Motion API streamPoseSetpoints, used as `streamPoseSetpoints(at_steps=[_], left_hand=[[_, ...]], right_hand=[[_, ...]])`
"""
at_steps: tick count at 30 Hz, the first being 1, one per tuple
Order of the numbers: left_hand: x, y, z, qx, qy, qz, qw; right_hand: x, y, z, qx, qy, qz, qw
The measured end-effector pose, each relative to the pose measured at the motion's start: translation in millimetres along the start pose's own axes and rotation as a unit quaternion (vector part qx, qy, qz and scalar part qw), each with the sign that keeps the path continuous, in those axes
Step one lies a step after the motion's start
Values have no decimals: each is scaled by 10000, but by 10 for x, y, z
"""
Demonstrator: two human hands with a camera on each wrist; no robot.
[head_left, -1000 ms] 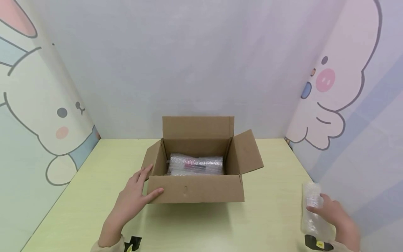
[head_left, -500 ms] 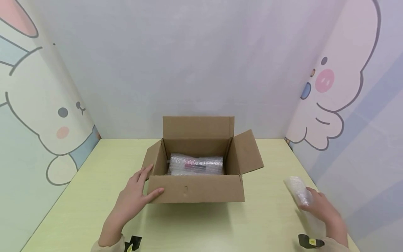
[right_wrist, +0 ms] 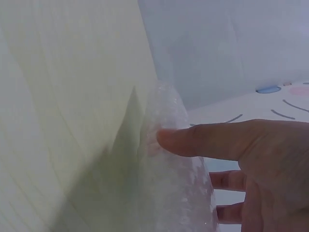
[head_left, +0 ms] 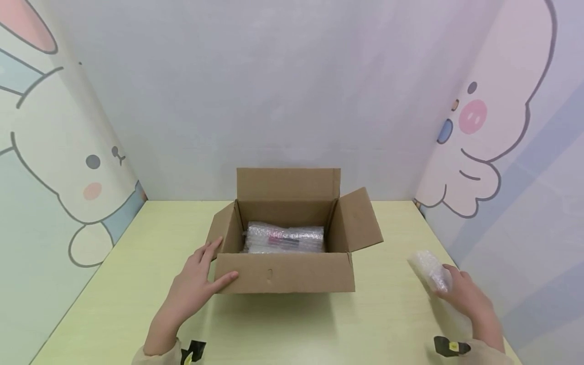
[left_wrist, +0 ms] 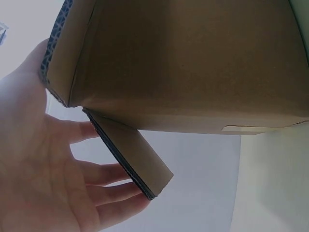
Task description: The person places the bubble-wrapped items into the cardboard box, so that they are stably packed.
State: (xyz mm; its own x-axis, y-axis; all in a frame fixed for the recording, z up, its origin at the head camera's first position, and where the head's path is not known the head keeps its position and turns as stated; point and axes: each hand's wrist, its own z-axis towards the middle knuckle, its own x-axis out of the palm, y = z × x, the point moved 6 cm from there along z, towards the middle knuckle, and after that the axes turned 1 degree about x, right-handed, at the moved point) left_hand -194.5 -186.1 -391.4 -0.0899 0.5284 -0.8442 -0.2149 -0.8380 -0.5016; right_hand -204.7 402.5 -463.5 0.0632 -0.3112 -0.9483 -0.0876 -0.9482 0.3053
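Note:
An open cardboard box (head_left: 285, 274) stands in the middle of the table, its flaps folded outward. My left hand (head_left: 193, 284) rests on its near left corner: the thumb lies on the front flap, the fairly straight fingers touch the left flap (left_wrist: 133, 154). Inside the box lies a bubble-wrapped bundle (head_left: 285, 238) with a pink and dark patch; what is wrapped cannot be made out. To the right, my right hand (head_left: 467, 294) grips a clear bubble-wrapped package (head_left: 429, 266), thumb on one side and fingers on the other. In the right wrist view the package (right_wrist: 176, 193) is tilted over its shadow; its contents are unclear.
The pale yellow table (head_left: 383, 324) is bounded by a grey back wall (head_left: 292, 91) and side walls with cartoon animals. The box's right flap (head_left: 360, 220) sticks out toward the right hand's side. The right hand is close to the right wall.
My right hand has taken hold of the bubble-wrapped package, lifted it and brought it a little left, its far end swinging leftward. The left hand and the box have stayed put.

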Motion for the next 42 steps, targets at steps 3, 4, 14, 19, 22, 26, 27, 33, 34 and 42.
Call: streamPoseSetpoints(at_steps=[3, 4, 14, 19, 22, 26, 27, 33, 34, 42], left_hand=[[3, 2, 4, -12, 14, 0, 10000], [4, 2, 5, -13, 14, -6, 10000], [15, 3, 10, -4, -17, -7, 10000], [15, 8, 12, 6, -48, 18, 10000], [17, 14, 11, -2, -55, 19, 10000], [20, 18, 10, -8, -55, 24, 10000], [20, 19, 10, -11, -55, 26, 10000], [23, 22, 9, -13, -58, 13, 10000], [23, 21, 9, -11, -58, 9, 10000], [26, 24, 8, -11, -63, -28, 10000]], right_hand=[[-138, 38, 15, -129, -203, -51, 9997], [-193, 55, 23, -182, -253, -66, 9995], [-888, 394, 144, -770, -841, -137, 9934], [-1269, 659, 217, -1098, -1142, -70, 9873], [-1454, 803, 257, -1170, -1216, -96, 9856], [-1669, 1011, 298, -1269, -1364, -166, 9824], [-1719, 1071, 305, -1342, -1423, -179, 9805], [-1955, 1432, 374, -1584, -1589, -178, 9743], [-1986, 1490, 390, -1592, -1572, -167, 9745], [-2114, 2006, 500, -1913, -1327, -203, 9723]])
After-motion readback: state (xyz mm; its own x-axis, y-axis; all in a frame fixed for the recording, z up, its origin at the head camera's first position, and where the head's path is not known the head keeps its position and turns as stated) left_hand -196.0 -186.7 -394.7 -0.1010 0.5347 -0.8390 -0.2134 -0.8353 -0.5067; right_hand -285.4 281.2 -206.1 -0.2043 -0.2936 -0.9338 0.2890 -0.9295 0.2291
